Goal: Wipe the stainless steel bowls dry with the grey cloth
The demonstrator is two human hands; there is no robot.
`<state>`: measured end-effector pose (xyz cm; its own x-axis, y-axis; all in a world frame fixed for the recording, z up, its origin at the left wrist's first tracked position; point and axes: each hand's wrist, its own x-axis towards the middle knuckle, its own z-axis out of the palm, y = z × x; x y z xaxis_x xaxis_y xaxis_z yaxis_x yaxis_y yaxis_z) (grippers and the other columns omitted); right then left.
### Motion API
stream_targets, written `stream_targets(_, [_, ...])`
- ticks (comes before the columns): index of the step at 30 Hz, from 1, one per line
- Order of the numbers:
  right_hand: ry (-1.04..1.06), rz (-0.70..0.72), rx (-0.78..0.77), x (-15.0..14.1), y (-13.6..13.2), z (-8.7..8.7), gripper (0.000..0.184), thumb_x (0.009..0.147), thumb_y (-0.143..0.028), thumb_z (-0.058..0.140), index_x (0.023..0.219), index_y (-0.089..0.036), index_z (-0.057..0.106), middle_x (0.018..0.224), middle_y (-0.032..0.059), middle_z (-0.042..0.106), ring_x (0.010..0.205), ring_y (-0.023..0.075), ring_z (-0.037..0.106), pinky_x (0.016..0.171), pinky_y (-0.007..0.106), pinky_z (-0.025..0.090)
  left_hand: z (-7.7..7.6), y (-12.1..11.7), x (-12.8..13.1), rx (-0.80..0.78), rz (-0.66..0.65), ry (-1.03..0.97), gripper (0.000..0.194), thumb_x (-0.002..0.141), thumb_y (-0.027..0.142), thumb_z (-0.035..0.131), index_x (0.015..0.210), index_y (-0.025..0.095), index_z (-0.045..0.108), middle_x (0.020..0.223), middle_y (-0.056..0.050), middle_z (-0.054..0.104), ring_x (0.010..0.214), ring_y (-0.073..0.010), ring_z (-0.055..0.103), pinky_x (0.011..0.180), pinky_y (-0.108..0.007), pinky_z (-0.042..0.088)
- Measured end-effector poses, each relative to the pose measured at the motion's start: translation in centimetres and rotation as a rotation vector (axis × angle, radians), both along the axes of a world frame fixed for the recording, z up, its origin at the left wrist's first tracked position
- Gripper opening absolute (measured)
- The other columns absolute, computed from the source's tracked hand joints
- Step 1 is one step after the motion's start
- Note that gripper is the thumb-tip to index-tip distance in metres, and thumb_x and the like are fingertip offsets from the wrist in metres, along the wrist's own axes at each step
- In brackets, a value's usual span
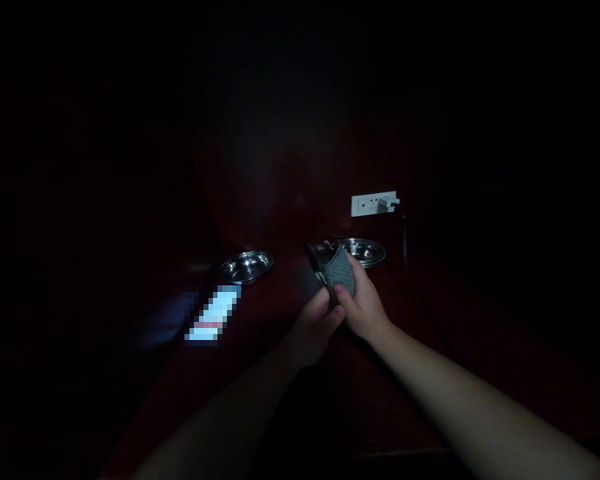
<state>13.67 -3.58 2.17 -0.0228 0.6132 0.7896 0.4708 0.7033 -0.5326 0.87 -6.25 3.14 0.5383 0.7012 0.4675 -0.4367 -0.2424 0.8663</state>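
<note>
In the middle of the head view, my left hand [316, 328] is closed on the lower rim of a shiny metal dish [318, 256], which is tilted up on its side. My right hand [366, 308] grips a grey-green knitted-looking cloth [341, 275] and presses it against that dish. Fingers of the right hand are partly hidden behind the cloth. Just behind the right hand, a second metal dish [371, 252] rests on the dark red table [380, 407]. To the left, a third metal dish [248, 268] lies face up, apart from both hands.
A lit, pixelated rectangle [213, 316] lies in front of the left dish. At the back, a white wall socket [363, 205] holds a plug [391, 202], and its dark cable [405, 243] runs down to the right. Darkness hides most of the surroundings.
</note>
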Motion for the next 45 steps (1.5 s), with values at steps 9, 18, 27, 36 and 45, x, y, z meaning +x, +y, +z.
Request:
stream_targets(9, [-0.109, -0.064, 0.058, 0.0, 0.2, -0.1, 0.062, 0.082, -0.036, 0.049, 0.137, -0.013, 0.032, 0.138, 0.0148, 0.041, 0.127, 0.0274, 0.039, 0.105, 0.046, 0.033, 0.2, 0.1, 0.0, -0.209, 0.038, -0.116, 0.042, 0.083, 0.027, 0.052, 0.124, 0.020, 0.049, 0.125, -0.010, 0.055, 0.117, -0.0255, 0.049, 0.100, -0.041, 0.037])
stream_targets(18, [-0.237, -0.067, 0.103, 0.8, 1.1, -0.1, 0.066, 0.080, -0.043, 0.052, 0.137, -0.015, 0.035, 0.141, 0.0138, 0.038, 0.130, 0.0278, 0.035, 0.106, 0.047, 0.031, 1.0, 1.1, -0.5, -0.382, 0.147, -0.290, 0.037, 0.085, 0.026, 0.047, 0.122, 0.021, 0.050, 0.122, -0.010, 0.057, 0.113, -0.0252, 0.052, 0.096, -0.044, 0.041])
stream_targets(27, [-0.293, -0.055, 0.081, 1.3, 1.5, -0.4, 0.063, 0.079, -0.043, 0.055, 0.134, -0.016, 0.040, 0.139, 0.0137, 0.041, 0.128, 0.0270, 0.039, 0.105, 0.047, 0.033, 0.7, 2.9, -1.6, -0.527, 0.086, -0.395, 0.041, 0.089, 0.029, 0.042, 0.127, 0.013, 0.046, 0.122, -0.015, 0.057, 0.115, -0.0266, 0.052, 0.097, -0.046, 0.040])
stream_targets(36, [-0.263, -0.041, 0.035, 1.3, 1.7, -0.9, 0.059, 0.079, -0.042, 0.055, 0.131, -0.016, 0.044, 0.136, 0.0141, 0.045, 0.126, 0.0255, 0.042, 0.104, 0.046, 0.034, 0.3, 3.1, -1.6, -0.564, 0.060, -0.371, 0.044, 0.089, 0.035, 0.042, 0.125, 0.010, 0.047, 0.125, -0.016, 0.055, 0.118, -0.0278, 0.049, 0.099, -0.045, 0.039])
stream_targets(45, [-0.238, 0.010, -0.049, 1.4, 2.2, -1.5, 0.058, 0.080, -0.044, 0.054, 0.131, -0.017, 0.043, 0.135, 0.0145, 0.046, 0.124, 0.0271, 0.044, 0.102, 0.048, 0.036, -0.4, 3.7, -1.5, -0.591, 0.075, -0.368, 0.042, 0.088, 0.034, 0.043, 0.125, 0.013, 0.048, 0.126, -0.014, 0.054, 0.119, -0.0266, 0.049, 0.099, -0.043, 0.039])
